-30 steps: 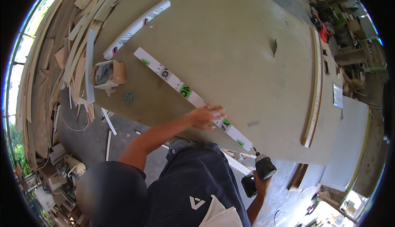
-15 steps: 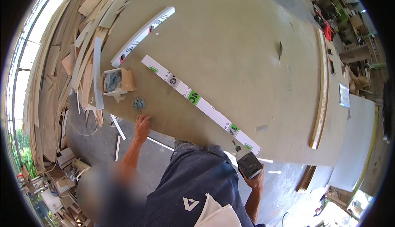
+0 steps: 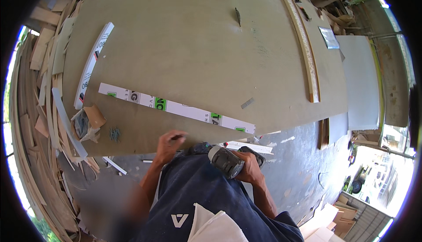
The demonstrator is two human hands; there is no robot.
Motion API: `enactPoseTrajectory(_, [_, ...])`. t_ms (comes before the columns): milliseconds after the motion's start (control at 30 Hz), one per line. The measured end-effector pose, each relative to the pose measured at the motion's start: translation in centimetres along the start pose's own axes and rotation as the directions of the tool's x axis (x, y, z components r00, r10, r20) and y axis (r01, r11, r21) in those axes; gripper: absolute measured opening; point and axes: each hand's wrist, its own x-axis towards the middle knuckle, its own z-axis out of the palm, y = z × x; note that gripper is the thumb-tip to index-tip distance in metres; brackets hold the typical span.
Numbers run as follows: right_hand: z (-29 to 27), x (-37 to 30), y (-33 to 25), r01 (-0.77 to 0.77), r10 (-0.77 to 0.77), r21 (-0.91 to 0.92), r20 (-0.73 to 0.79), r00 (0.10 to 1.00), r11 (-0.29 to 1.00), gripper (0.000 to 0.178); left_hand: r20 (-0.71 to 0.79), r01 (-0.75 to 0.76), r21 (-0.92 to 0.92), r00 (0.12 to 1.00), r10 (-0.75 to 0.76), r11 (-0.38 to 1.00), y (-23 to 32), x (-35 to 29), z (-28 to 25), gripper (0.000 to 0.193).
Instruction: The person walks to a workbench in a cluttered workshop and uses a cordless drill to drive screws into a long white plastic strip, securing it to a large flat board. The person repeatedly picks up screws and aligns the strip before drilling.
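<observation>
In my right hand is a black and grey cordless drill, gripped by its handle close to my body at the table's near edge. Its front end points left, toward my other hand. My left hand is over the same edge with its fingers drawn together; whatever they hold is too small and blurred to name. Beyond both hands a white strip with green and grey printed patches lies slantwise on the table. A loose pile of screws rests to the left, beside an open cardboard box with plastic inside.
Another white printed strip lies at the table's left side. A long wooden strip runs along the right. Wood offcuts are heaped beyond the left edge. A small grey piece lies near the white strip's right end.
My left hand has left the screw pile and moved right, toward the drill. The drill has come in left toward my body and turned to point left. The view has swung round.
</observation>
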Motion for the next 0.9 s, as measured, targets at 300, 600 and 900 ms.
enactPoseTrajectory(300, [-1.0,-1.3,-0.8,-0.093,0.093,0.002,-0.026,0.995,0.996,0.058,0.518,0.197,-0.250,0.854,-0.040,0.948,3.5,2.8,4.5,0.017])
enactPoseTrajectory(600, [-0.3,-1.8,0.2,-0.115,0.115,0.031,-0.020,0.993,0.993,0.051,0.565,0.302,-0.367,0.824,-0.047,0.880,2.0,3.2,4.8,0.016])
enactPoseTrajectory(900, [-0.7,-1.2,0.0,-0.104,0.104,0.006,0.012,0.995,0.995,0.056,0.513,0.421,-0.646,0.857,-0.046,0.637,0.3,2.6,5.0,0.017])
